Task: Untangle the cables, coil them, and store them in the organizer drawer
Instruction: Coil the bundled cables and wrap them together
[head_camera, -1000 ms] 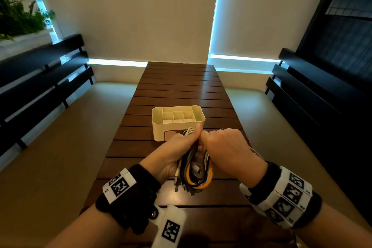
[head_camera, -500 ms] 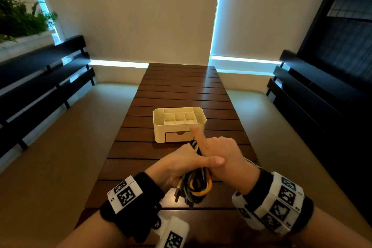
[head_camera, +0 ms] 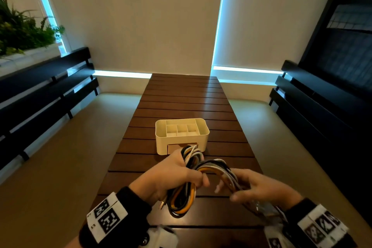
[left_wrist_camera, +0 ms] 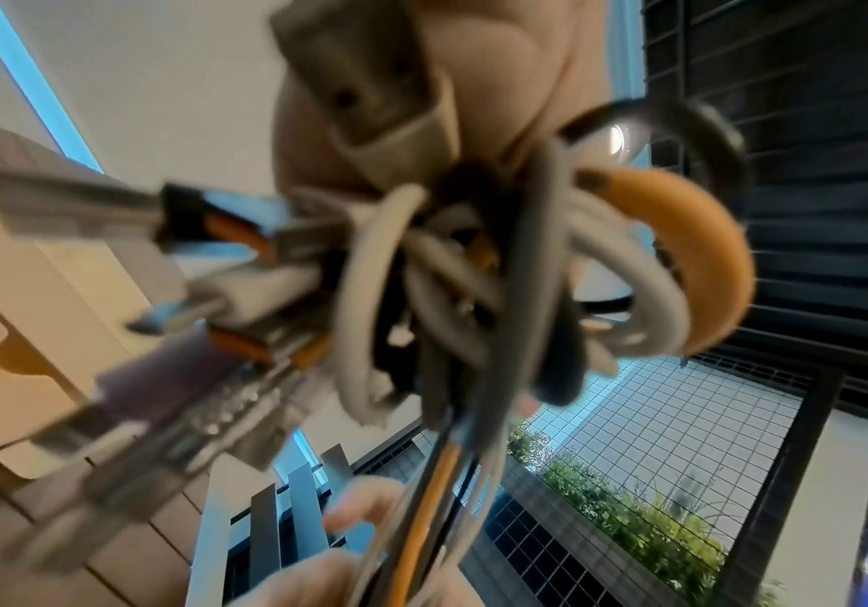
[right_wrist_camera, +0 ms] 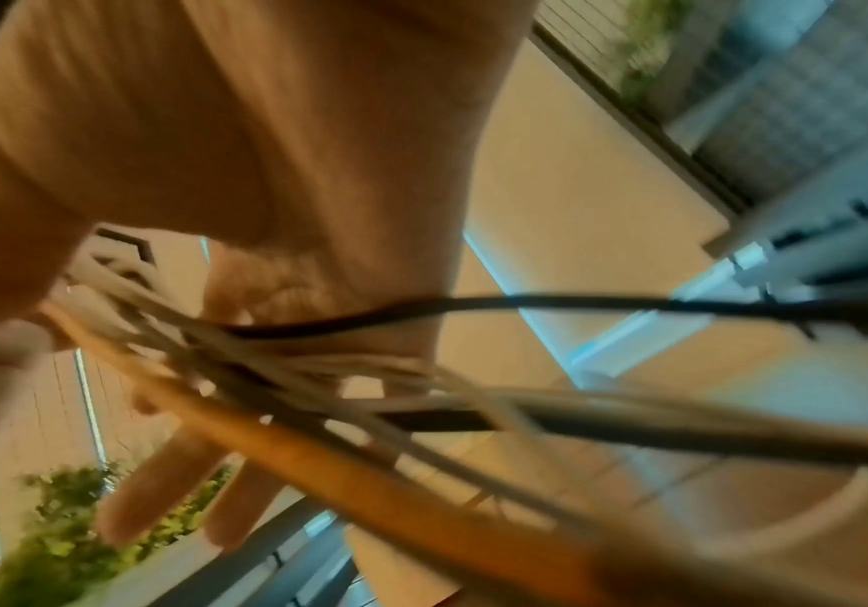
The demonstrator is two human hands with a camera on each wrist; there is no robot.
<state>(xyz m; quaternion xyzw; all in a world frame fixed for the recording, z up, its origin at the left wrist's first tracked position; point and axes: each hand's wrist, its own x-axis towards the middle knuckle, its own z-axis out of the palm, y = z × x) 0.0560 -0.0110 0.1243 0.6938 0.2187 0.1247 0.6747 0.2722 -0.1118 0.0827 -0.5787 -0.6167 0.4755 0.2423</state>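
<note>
A tangled bundle of orange, black, white and grey cables (head_camera: 182, 201) hangs above the near part of the table. My left hand (head_camera: 179, 177) grips its middle, with loops sticking out above and below the fist. Several strands arch to the right into my right hand (head_camera: 255, 189), which holds them between thumb and fingers. The cream organizer (head_camera: 161, 133) stands just beyond, its front drawer (head_camera: 173, 148) partly hidden by the cable loops. The left wrist view shows the cables (left_wrist_camera: 473, 287) and their USB plugs (left_wrist_camera: 245, 230) close up. Blurred cables (right_wrist_camera: 421, 431) cross the right wrist view under my palm (right_wrist_camera: 214, 123).
The dark slatted wooden table (head_camera: 187, 102) runs away from me to the wall. Tan bench seats (head_camera: 60, 157) with black backrests (head_camera: 40, 90) line both sides. Plants (head_camera: 22, 32) stand at the upper left.
My hands have drawn apart. The right hand left the top of the left fist and moved right, pulling several strands out of the bundle. The left hand keeps its grip.
</note>
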